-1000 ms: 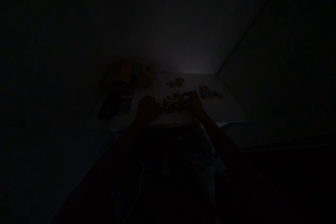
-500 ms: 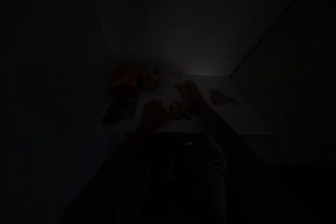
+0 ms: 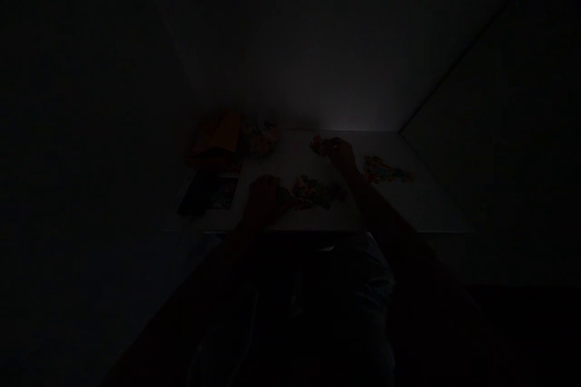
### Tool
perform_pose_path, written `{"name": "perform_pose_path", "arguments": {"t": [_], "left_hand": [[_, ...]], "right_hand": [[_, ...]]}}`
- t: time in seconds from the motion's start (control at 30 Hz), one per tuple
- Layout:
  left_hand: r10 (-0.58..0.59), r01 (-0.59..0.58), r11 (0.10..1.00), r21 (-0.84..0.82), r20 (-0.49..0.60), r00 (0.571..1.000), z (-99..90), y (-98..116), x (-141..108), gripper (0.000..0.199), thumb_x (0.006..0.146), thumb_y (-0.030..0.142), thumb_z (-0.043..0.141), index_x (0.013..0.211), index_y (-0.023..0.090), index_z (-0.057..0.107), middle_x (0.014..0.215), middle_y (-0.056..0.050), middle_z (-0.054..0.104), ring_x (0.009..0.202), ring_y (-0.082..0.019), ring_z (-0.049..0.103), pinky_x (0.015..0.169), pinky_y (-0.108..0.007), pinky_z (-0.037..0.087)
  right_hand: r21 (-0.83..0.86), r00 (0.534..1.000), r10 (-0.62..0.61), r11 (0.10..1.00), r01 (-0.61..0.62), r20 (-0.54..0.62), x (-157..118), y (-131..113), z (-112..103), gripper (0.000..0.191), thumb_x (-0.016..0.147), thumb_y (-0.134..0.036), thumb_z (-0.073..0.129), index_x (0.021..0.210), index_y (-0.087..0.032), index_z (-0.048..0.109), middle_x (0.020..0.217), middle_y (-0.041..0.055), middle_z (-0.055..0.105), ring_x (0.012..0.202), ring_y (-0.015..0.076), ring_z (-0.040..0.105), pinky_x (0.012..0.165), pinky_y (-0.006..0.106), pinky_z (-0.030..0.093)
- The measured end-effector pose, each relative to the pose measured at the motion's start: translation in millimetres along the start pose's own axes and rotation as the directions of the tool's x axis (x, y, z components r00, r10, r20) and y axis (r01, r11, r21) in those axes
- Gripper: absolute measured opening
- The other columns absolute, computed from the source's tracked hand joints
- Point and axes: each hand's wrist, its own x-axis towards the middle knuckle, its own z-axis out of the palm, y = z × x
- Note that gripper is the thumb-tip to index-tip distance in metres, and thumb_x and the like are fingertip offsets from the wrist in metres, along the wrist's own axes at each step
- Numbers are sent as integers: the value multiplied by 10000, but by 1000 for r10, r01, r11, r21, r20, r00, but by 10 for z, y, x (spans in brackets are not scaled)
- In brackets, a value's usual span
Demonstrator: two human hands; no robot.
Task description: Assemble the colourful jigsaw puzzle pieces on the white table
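Room is v. dark, so lots is hard to see. A white board (image 3: 422, 205) sits in front of the person, w/ puzzle pcs on it. L hand (image 3: 265, 201) lies low on the board, near side. Its fingers (image 3: 278, 195) look spread a bit and reach the left end of the middle pile of pcs (image 3: 315, 192); too dark to tell if they have hold of a pc. R hand (image 3: 339, 154) is up on the far side, fingers bent down. A small red-ish clump of pcs (image 3: 316, 144) is right by its fingers, but can't tell if it's gripped. Another pile of pcs (image 3: 385, 170) lies to the right. Far left: an orange thing (image 3: 216, 139), a heap of pcs (image 3: 259, 139), and a dark card w/ a pic (image 3: 209, 193) near the left edge.
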Motion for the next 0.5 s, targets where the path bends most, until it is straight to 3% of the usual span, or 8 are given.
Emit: {"name": "perform_pose_path", "arguments": {"t": [0.1,0.2,0.37,0.5], "left_hand": [[11,-11,1000,-1,-28,1000,23,-17,19,793,1104,891,747,1719,392,778,1757,-221,713,1678,-574,602,1425,-839,452],[9,-8,1000,18,-36,999,23,-13,36,750,1096,826,813,1696,377,789,1745,-234,715,1668,-582,612,1423,-834,446],[-5,6,997,81,-3,1000,-54,49,45,700,1099,627,860,1691,269,754,1777,-274,684,1694,-546,601,1439,-736,448],[-20,15,987,162,25,999,-107,108,59,719,1138,591,788,1674,116,721,1778,-334,664,1676,-531,593,1427,-683,450]], "right_hand": [[217,995,78,974,-62,-63,-270,73,-264,407,1251,-497,579,1052,-246,829,927,82,844,843,261,775,812,369,591],[422,990,89,906,-36,-107,-703,77,-539,424,1173,-638,691,932,-294,748,767,14,696,745,245,686,722,365,548],[589,988,19,804,76,-154,-1394,-61,-972,501,1109,-778,764,940,-307,740,835,23,712,695,218,653,670,380,568],[613,987,-4,783,103,-160,-1713,-221,-1282,548,1086,-842,803,928,-319,758,857,37,756,659,213,636,639,397,565]]}}
